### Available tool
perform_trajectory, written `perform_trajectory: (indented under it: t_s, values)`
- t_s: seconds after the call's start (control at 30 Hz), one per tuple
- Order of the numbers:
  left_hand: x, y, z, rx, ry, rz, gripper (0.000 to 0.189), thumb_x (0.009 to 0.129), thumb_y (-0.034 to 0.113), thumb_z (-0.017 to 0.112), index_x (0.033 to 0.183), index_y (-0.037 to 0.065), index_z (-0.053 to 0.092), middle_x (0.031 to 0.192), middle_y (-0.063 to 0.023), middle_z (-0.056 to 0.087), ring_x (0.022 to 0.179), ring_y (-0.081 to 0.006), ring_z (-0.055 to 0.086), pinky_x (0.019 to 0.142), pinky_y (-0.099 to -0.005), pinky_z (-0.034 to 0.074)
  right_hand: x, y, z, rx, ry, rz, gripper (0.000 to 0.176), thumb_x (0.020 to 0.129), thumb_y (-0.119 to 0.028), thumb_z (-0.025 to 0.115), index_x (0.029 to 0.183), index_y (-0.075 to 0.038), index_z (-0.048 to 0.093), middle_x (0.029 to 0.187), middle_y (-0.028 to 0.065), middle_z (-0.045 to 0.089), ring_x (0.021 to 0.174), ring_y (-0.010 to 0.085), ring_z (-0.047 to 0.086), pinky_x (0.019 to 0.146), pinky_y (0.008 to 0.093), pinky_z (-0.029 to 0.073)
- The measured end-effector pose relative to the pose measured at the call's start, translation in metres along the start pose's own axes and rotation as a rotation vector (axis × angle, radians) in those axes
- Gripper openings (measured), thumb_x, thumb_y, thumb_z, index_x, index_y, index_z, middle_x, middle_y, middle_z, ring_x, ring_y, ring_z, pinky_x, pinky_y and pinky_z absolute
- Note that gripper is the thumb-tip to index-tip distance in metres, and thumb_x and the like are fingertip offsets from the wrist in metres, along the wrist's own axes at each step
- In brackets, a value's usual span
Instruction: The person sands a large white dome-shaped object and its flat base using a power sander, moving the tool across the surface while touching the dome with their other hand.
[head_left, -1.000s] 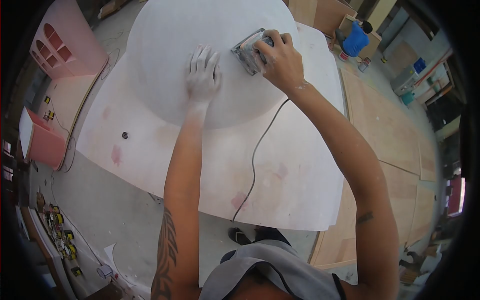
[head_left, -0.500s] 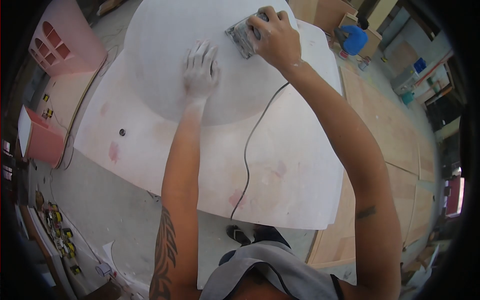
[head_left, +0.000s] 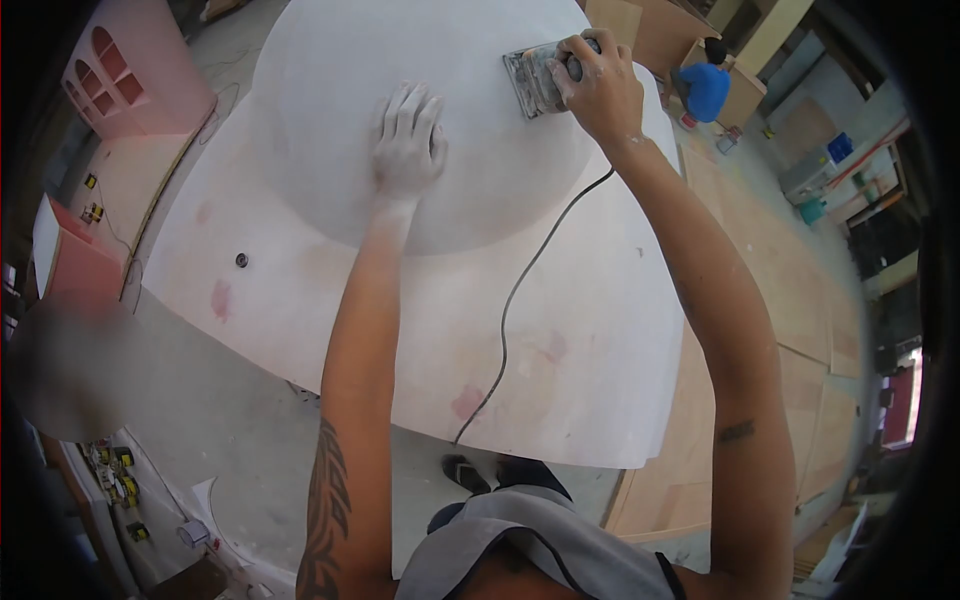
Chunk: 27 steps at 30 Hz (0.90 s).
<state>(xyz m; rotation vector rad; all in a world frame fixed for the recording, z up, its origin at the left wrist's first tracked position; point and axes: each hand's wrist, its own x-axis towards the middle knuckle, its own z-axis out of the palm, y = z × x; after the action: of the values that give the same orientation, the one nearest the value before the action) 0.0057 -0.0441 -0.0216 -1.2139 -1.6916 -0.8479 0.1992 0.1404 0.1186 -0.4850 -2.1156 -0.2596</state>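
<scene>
A large white round panel lies on a wider white board with pinkish patches. Dust coats my left hand, which rests flat on the round panel with its fingers stretched out. My right hand is wrapped round the top of a corded electric sander, whose pad is against the panel near its right side. From the sander a dark cord runs down across the board toward my body. A small black ring-like piece lies on the board to the left.
Pink cabinet with arched openings stands at upper left. Wooden panels lie along the right. A person in a blue shirt crouches at upper right. Several yellow-and-black items sit at lower left.
My right hand and the sander have moved right and slightly down across the panel, the cord shifting along. My left hand stays nearly in place. A blurred round patch now covers part of the left side.
</scene>
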Motion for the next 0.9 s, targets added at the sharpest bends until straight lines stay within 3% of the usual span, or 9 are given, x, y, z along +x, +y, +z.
perform_trajectory:
  t_s: [0.13,0.2,0.3,0.6,0.67,0.8,0.9]
  values:
    - [0.001,0.001,-0.001,-0.012,-0.003,0.000,0.044,0.098,0.017,0.064,0.142,0.015,0.067,0.155,-0.0087,0.059,0.151,-0.0294,0.050,0.129,-0.0521,0.036,-0.017,-0.010,-0.005,0.028,0.024,-0.062,0.016,0.088,-0.024,0.084,0.102,-0.021,0.076,0.122,0.0019,0.067,0.107,0.0334,0.066,0.071,0.0438,0.063]
    - [0.001,0.001,-0.001,-0.015,-0.006,-0.005,0.044,0.098,0.017,0.064,0.142,0.015,0.066,0.155,-0.0088,0.059,0.151,-0.0294,0.050,0.129,-0.0520,0.035,-0.038,-0.006,-0.007,0.073,0.005,-0.229,0.016,0.087,-0.022,0.085,0.100,-0.021,0.075,0.122,0.0018,0.067,0.106,0.0324,0.065,0.070,0.0422,0.063]
    - [0.000,-0.003,0.003,-0.024,0.020,0.002,0.045,0.097,0.016,0.065,0.142,0.015,0.066,0.154,-0.0092,0.060,0.151,-0.0306,0.050,0.128,-0.0525,0.036,-0.054,0.010,-0.009,0.090,-0.016,-0.289,0.016,0.087,-0.020,0.086,0.098,-0.021,0.075,0.121,0.0016,0.066,0.104,0.0314,0.065,0.070,0.0410,0.063]
    - [0.003,0.003,0.005,-0.007,0.040,0.012,0.042,0.096,0.018,0.065,0.137,0.013,0.069,0.149,-0.0109,0.062,0.148,-0.0320,0.053,0.127,-0.0546,0.037,0.018,0.030,0.014,0.024,0.059,-0.021,0.018,0.091,-0.029,0.081,0.106,-0.023,0.075,0.123,0.0041,0.067,0.106,0.0357,0.068,0.072,0.0468,0.063]
    - [0.001,0.003,0.002,-0.022,0.006,-0.008,0.047,0.096,0.014,0.064,0.143,0.016,0.065,0.153,-0.0085,0.060,0.150,-0.0316,0.051,0.127,-0.0527,0.038,0.033,0.019,0.016,0.004,0.077,0.026,0.016,0.093,-0.032,0.078,0.106,-0.024,0.076,0.123,0.0040,0.068,0.105,0.0367,0.067,0.072,0.0462,0.064]
    - [-0.001,-0.002,0.002,0.025,0.011,0.009,0.042,0.096,0.018,0.064,0.137,0.014,0.069,0.149,-0.0094,0.062,0.148,-0.0313,0.054,0.126,-0.0539,0.037,0.019,-0.008,0.011,0.022,0.067,-0.086,0.013,0.091,-0.025,0.080,0.103,-0.024,0.076,0.119,0.0026,0.069,0.105,0.0348,0.067,0.069,0.0447,0.065]
    - [0.000,0.002,0.001,-0.004,0.007,-0.008,0.048,0.096,0.014,0.064,0.144,0.017,0.064,0.153,-0.0074,0.060,0.150,-0.0308,0.051,0.127,-0.0520,0.038,-0.011,-0.020,0.006,0.014,0.087,-0.115,0.013,0.090,-0.023,0.082,0.102,-0.023,0.076,0.117,0.0021,0.069,0.103,0.0339,0.067,0.067,0.0449,0.064]
